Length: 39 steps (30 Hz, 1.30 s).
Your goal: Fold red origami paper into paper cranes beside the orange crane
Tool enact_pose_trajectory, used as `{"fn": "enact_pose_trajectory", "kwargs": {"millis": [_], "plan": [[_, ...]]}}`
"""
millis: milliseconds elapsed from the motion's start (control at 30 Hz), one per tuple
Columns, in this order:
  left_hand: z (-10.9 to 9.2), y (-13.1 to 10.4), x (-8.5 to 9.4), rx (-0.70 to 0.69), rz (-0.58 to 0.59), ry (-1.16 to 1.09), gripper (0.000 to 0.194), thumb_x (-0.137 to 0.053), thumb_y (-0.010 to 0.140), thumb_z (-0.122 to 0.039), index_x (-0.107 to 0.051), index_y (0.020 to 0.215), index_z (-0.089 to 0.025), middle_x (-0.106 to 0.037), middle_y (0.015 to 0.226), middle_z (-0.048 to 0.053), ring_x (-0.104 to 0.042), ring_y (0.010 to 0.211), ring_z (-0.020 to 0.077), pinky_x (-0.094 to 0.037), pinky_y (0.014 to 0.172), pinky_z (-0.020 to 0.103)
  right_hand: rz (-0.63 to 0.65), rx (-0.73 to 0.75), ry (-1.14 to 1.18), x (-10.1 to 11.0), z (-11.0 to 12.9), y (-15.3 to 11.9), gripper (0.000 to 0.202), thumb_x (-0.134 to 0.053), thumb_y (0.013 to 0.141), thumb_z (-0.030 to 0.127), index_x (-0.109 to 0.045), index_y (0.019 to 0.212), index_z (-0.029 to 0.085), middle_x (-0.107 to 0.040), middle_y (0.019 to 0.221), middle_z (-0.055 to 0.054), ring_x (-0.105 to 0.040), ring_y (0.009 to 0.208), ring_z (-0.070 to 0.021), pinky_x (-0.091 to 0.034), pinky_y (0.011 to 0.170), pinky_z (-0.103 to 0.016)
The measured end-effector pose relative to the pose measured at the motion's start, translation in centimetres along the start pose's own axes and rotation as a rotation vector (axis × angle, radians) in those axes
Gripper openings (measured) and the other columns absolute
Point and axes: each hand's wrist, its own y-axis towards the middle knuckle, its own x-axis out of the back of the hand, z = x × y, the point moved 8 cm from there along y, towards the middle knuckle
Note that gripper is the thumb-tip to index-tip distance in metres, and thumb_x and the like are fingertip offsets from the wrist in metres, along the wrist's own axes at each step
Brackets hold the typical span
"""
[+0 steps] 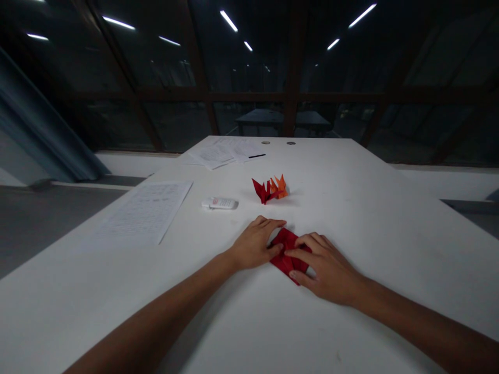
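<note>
A folded red sheet of origami paper (288,238) lies on the white table (382,218) between my two hands. My left hand (253,244) holds its left side, thumb on the paper and index finger curled at the far edge. From the right, my right hand (331,270) grips the sheet, with its index finger pressed on the middle and its thumb at the near edge. My right fingers cover part of the folds. Just beyond my hands stand a red origami crane (263,192) and an orange origami crane (280,186), close together.
To the left of the cranes lies a white correction-tape-like dispenser (219,203). A written sheet (144,213) rests at the table's left side. Farther back are several papers (218,153), a thin black strip (257,156) and two round discs (291,143). Dark windows rise behind the table.
</note>
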Motion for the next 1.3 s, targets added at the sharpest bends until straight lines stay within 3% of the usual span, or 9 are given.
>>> {"fn": "enact_pose_trajectory", "kwargs": {"millis": [233,467,867,1067,1200,1300], "plan": [[-0.5,-0.1,0.1,-0.069,-0.012,-0.080,0.056,-0.066,0.086,-0.018,-0.050,0.139,-0.026,-0.060,0.138,0.005,-0.054,0.124,0.0224,-0.041,0.109,0.040,-0.019,-0.007,0.031,-0.2,-0.3,0.1,0.037,-0.064,0.093,0.033,-0.061,0.129,0.025,-0.065,0.119,-0.007,-0.054,0.108,-0.0266,-0.045,0.098,-0.047],[-0.5,-0.1,-0.2,-0.056,0.003,-0.053,0.051,-0.064,0.091,-0.024,-0.050,0.139,-0.026,-0.064,0.132,0.006,-0.059,0.118,0.0230,-0.045,0.106,0.042,-0.182,-0.146,0.075,0.0,-2.8,0.1,0.046,-0.064,0.089,0.025,-0.054,0.134,0.020,-0.061,0.126,-0.012,-0.055,0.117,-0.0276,-0.045,0.104,-0.047],[-0.8,-0.1,-0.1,-0.041,-0.003,-0.019,0.047,-0.060,0.093,-0.026,-0.051,0.139,-0.026,-0.064,0.122,0.008,-0.057,0.115,0.0239,-0.046,0.105,0.042,-0.131,-0.215,-0.005,-0.4,-3.7,0.3,0.044,-0.069,0.087,0.032,-0.061,0.129,0.022,-0.062,0.124,-0.011,-0.054,0.116,-0.0301,-0.043,0.100,-0.049],[-1.7,-0.1,0.1,-0.078,-0.004,-0.123,0.043,-0.061,0.092,-0.019,-0.052,0.133,-0.027,-0.061,0.131,0.006,-0.056,0.121,0.0219,-0.045,0.108,0.040,-0.147,-0.216,0.055,-0.2,-3.8,0.3,0.040,-0.071,0.085,0.029,-0.059,0.123,0.024,-0.064,0.121,-0.009,-0.055,0.116,-0.0291,-0.040,0.100,-0.049],[-1.4,-0.2,-0.1,-0.038,-0.009,-0.223,0.053,-0.062,0.089,-0.015,-0.047,0.138,-0.029,-0.054,0.136,0.007,-0.062,0.104,0.0170,-0.053,0.095,0.034,-0.153,-0.227,0.082,-0.1,-3.9,0.3,0.034,-0.074,0.081,0.027,-0.059,0.112,0.024,-0.066,0.115,-0.006,-0.057,0.112,-0.0273,-0.040,0.097,-0.047],[-0.8,-0.1,-0.4,0.009,0.003,-0.282,0.058,-0.063,0.088,-0.016,-0.043,0.141,-0.028,-0.060,0.127,0.006,-0.063,0.094,0.0153,-0.054,0.087,0.031,-0.136,-0.224,0.085,-0.1,-3.8,0.4,0.028,-0.074,0.082,0.026,-0.060,0.106,0.024,-0.067,0.111,-0.004,-0.057,0.109,-0.0259,-0.039,0.096,-0.046]]}}
